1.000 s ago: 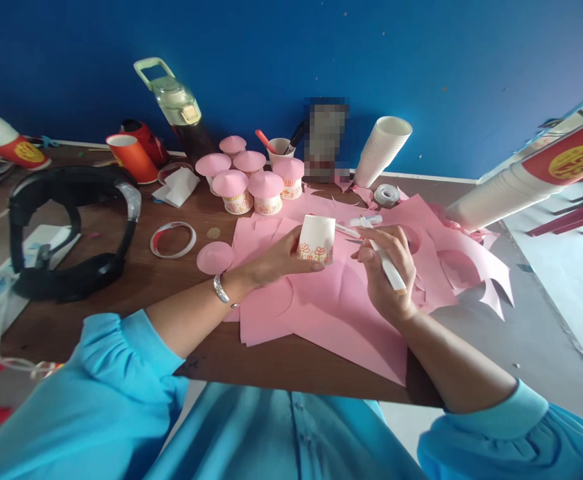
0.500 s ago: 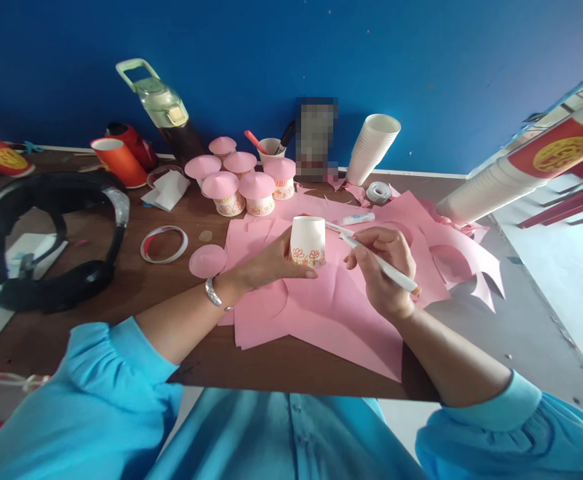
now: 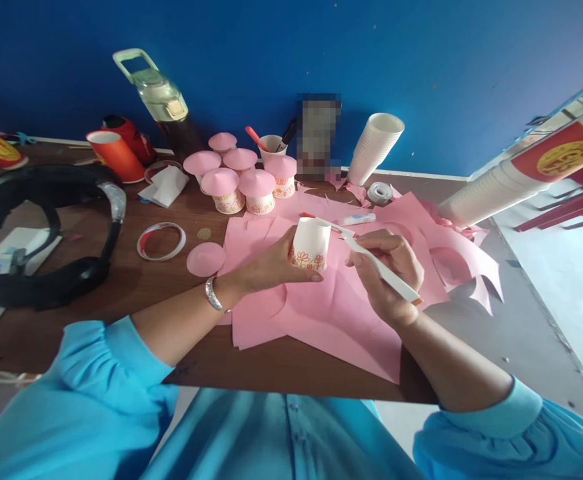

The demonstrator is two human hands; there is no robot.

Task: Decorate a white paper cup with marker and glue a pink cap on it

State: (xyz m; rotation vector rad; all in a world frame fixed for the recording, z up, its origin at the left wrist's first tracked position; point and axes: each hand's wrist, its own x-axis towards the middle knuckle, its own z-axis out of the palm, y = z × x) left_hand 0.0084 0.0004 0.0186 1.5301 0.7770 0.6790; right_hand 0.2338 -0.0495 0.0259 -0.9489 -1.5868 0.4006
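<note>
My left hand (image 3: 276,261) is closed round a white paper cup (image 3: 313,233), held bottom up and slightly tilted. Orange flowers are drawn in a band near its lower rim. Between the fingers of my right hand (image 3: 391,270) is a white-bodied marker pen (image 3: 390,273), its tip pointing toward the cup but apart from it. Behind the cup lies a slim pen with a red end (image 3: 308,215), partly hidden. Pink paper sheets (image 3: 331,327) are spread beneath both hands.
Several decorated cups with pink paper cones (image 3: 257,183) stand behind, near a bottle (image 3: 164,100) and a tall cup stack (image 3: 376,147). A pink cone (image 3: 206,259), a tape roll (image 3: 161,241) and a black head strap (image 3: 46,233) lie to the left. A glue stick (image 3: 357,219) rests on the paper.
The cup has shifted slightly right and tilted a little more in my left hand. My right hand with the marker pen has turned slightly and moved a little right.
</note>
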